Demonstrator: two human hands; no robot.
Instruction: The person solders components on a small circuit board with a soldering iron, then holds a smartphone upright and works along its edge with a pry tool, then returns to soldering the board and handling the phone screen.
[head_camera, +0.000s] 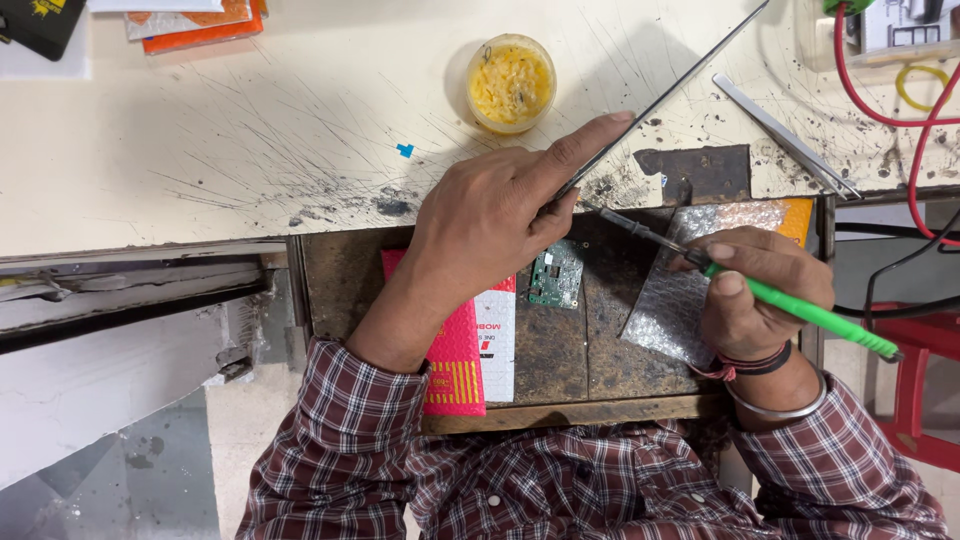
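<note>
A small green circuit board is seen lying on the dark worn board of an open drawer, just below the left hand, which is closed on a long thin metal rod with the index finger stretched along it. A soldering iron with a green handle is gripped like a pen by the right hand, its tip held near the rod's lower end, above the circuit board. A pink box is placed under the left wrist, a bubble-wrap pouch under the right hand, and a jar of yellow paste and tweezers are found farther on the scratched table.
</note>
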